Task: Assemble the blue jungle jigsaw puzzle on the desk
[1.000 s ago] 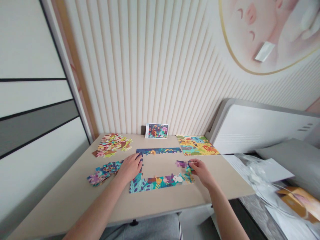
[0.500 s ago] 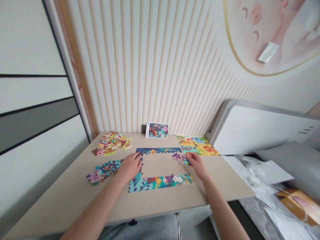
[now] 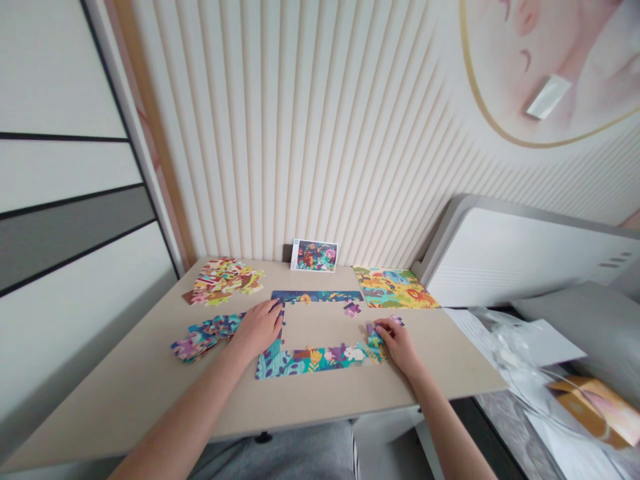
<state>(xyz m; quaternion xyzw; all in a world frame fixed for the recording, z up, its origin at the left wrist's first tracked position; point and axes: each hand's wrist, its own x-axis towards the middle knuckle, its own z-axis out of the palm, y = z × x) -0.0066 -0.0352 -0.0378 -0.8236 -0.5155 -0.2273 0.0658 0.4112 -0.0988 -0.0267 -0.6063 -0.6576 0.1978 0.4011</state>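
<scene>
A half-built jigsaw lies on the beige table: a dark blue top strip and a teal bottom strip with flowers. My left hand rests flat on the puzzle's left side, fingers stretched out. My right hand is pinched on a small puzzle piece at the right end of the bottom strip. A purple loose piece lies alone under the right end of the top strip.
A heap of blue and purple pieces lies left of my left hand, and a yellow-red heap behind it. A reference card leans on the ribbed wall. A finished yellow puzzle and a white appliance stand right.
My right hand went up to the top strip with pieces, left the purple one there, and came back down to the bottom strip's right end. My left hand stayed put.
</scene>
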